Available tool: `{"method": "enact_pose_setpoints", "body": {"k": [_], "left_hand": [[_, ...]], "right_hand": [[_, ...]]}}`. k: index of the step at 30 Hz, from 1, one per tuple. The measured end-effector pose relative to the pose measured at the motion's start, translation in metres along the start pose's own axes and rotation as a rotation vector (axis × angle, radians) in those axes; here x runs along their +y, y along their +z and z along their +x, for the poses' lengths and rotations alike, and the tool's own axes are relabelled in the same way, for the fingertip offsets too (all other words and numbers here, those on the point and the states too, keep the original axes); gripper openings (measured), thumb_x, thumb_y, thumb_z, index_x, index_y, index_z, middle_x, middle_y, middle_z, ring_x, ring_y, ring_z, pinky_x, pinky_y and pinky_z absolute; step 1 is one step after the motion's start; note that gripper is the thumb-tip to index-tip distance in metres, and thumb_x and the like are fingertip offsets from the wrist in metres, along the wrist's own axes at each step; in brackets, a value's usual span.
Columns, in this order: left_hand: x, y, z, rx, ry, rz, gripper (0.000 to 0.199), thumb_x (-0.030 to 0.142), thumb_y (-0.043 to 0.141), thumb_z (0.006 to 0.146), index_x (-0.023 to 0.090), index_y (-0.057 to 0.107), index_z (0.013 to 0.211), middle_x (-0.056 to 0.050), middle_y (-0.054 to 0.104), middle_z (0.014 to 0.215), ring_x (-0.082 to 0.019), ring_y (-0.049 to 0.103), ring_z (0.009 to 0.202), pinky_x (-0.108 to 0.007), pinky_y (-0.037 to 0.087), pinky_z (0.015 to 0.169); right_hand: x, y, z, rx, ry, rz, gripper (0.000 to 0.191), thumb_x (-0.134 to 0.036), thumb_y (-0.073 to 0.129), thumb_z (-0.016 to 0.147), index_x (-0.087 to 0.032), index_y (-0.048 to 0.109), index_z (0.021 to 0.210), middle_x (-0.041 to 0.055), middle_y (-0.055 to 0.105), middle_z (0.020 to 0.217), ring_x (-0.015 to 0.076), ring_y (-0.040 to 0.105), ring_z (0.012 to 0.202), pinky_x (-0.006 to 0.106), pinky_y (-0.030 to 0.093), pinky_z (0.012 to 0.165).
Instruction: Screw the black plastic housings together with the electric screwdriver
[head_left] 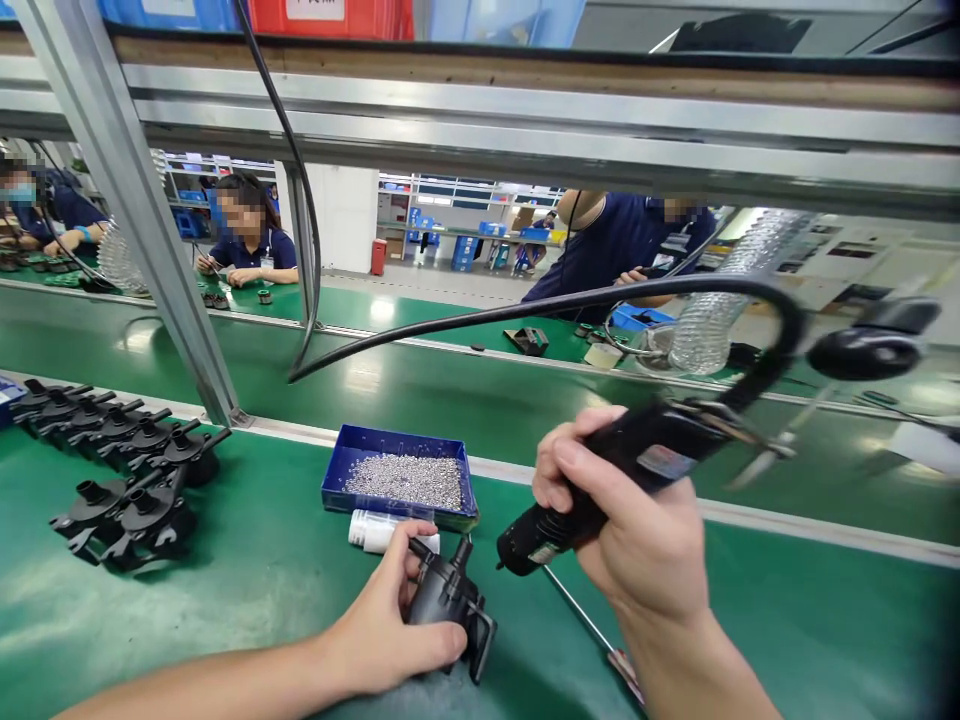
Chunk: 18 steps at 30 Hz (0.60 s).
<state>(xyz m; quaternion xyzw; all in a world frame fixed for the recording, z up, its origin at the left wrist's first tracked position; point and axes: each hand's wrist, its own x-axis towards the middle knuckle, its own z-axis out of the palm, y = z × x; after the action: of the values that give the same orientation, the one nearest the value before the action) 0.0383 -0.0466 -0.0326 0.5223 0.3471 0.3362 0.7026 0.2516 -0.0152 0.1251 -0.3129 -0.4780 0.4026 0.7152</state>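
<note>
My left hand [409,620] is closed around a black plastic pump-like housing [442,595] with a short spout on top, held at the green bench top. In my right hand [637,520] is a black electric screwdriver [600,480], tilted with its tip down to the left, a little apart from the housing. A thick black cable runs from its rear end. Just behind my left hand lies a white cylindrical bottle [375,530]. Beyond it sits a blue tray [341,465] full of small metal screws or similar parts [405,480].
Several black housings [142,510] stand in rows at the left. A thin metal rod [581,605] lies under my right wrist. The black cable [450,325] loops across the view, beside a metal post [150,220]. Co-workers [255,240] sit across the green conveyor [420,390].
</note>
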Motion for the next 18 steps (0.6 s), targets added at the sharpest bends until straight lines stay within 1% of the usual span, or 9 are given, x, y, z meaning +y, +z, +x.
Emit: {"method": "enact_pose_setpoints", "body": {"k": [4, 6, 9, 11, 13, 14, 16, 17, 18], "left_hand": [[-0.001, 0.003, -0.001, 0.047, 0.053, 0.045, 0.113, 0.035, 0.093, 0.074, 0.032, 0.016, 0.157, -0.004, 0.065, 0.117, -0.028, 0.071, 0.106, -0.045, 0.052, 0.097], [0.0, 0.005, -0.003, 0.084, 0.075, 0.088, 0.108, 0.035, 0.092, 0.076, 0.03, 0.019, 0.156, -0.005, 0.067, 0.116, -0.027, 0.07, 0.106, -0.045, 0.052, 0.099], [0.002, 0.005, -0.005, 0.135, 0.1, 0.202, 0.084, 0.037, 0.089, 0.08, 0.026, 0.039, 0.147, -0.007, 0.069, 0.118, -0.028, 0.069, 0.11, -0.044, 0.054, 0.101], [0.004, 0.003, -0.006, 0.168, 0.144, 0.333, 0.061, 0.037, 0.085, 0.086, 0.024, 0.054, 0.137, -0.009, 0.069, 0.124, -0.03, 0.068, 0.116, -0.046, 0.054, 0.105], [0.007, 0.0, -0.008, 0.184, 0.221, 0.49, 0.046, 0.036, 0.081, 0.09, 0.024, 0.063, 0.13, -0.01, 0.069, 0.128, -0.031, 0.067, 0.121, -0.048, 0.054, 0.109], [0.007, -0.001, -0.008, 0.183, 0.266, 0.559, 0.043, 0.036, 0.08, 0.092, 0.024, 0.066, 0.131, -0.01, 0.069, 0.129, -0.032, 0.066, 0.122, -0.048, 0.054, 0.11], [0.008, -0.004, -0.009, 0.153, 0.328, 0.654, 0.045, 0.036, 0.078, 0.094, 0.025, 0.068, 0.136, -0.011, 0.067, 0.13, -0.033, 0.067, 0.123, -0.049, 0.056, 0.11], [0.007, -0.005, -0.01, 0.133, 0.344, 0.678, 0.047, 0.036, 0.077, 0.095, 0.025, 0.068, 0.14, -0.012, 0.066, 0.13, -0.032, 0.068, 0.122, -0.049, 0.057, 0.11], [0.006, -0.006, -0.01, 0.114, 0.352, 0.693, 0.05, 0.036, 0.077, 0.096, 0.025, 0.067, 0.143, -0.012, 0.065, 0.13, -0.032, 0.069, 0.121, -0.049, 0.058, 0.109]], "right_hand": [[0.03, -0.006, 0.013, -0.144, 0.163, -0.255, 0.034, -0.041, 0.093, 0.085, -0.021, 0.071, 0.102, 0.0001, 0.071, 0.074, 0.0179, 0.064, 0.064, 0.032, 0.055, 0.063], [0.046, -0.009, 0.022, -0.151, 0.224, -0.302, 0.043, -0.051, 0.093, 0.083, -0.02, 0.07, 0.101, 0.0004, 0.069, 0.074, 0.0193, 0.063, 0.068, 0.035, 0.055, 0.068], [0.061, -0.015, 0.033, -0.08, 0.229, -0.354, 0.051, -0.06, 0.09, 0.082, -0.02, 0.067, 0.104, 0.0015, 0.069, 0.08, 0.0219, 0.064, 0.075, 0.039, 0.055, 0.075], [0.063, -0.024, 0.034, -0.084, 0.216, -0.482, 0.056, -0.063, 0.085, 0.085, -0.02, 0.066, 0.115, 0.0051, 0.074, 0.092, 0.0258, 0.069, 0.085, 0.043, 0.056, 0.084], [0.061, -0.04, 0.026, -0.163, 0.231, -0.665, 0.06, -0.063, 0.078, 0.09, -0.019, 0.063, 0.129, 0.01, 0.078, 0.109, 0.0303, 0.072, 0.1, 0.048, 0.057, 0.096], [0.058, -0.051, 0.018, -0.222, 0.252, -0.765, 0.062, -0.062, 0.076, 0.093, -0.019, 0.062, 0.135, 0.0127, 0.078, 0.119, 0.0327, 0.073, 0.109, 0.051, 0.056, 0.102], [0.052, -0.08, -0.006, -0.359, 0.298, -0.983, 0.067, -0.055, 0.074, 0.094, -0.021, 0.057, 0.15, 0.0163, 0.072, 0.141, 0.0367, 0.069, 0.129, 0.054, 0.054, 0.111], [0.049, -0.097, -0.022, -0.413, 0.327, -1.106, 0.075, -0.052, 0.076, 0.092, -0.023, 0.053, 0.157, 0.0175, 0.066, 0.153, 0.0388, 0.064, 0.139, 0.055, 0.051, 0.116], [0.045, -0.115, -0.039, -0.439, 0.384, -1.226, 0.077, -0.05, 0.077, 0.09, -0.023, 0.054, 0.159, 0.0184, 0.063, 0.158, 0.0409, 0.06, 0.145, 0.055, 0.05, 0.118]]}}
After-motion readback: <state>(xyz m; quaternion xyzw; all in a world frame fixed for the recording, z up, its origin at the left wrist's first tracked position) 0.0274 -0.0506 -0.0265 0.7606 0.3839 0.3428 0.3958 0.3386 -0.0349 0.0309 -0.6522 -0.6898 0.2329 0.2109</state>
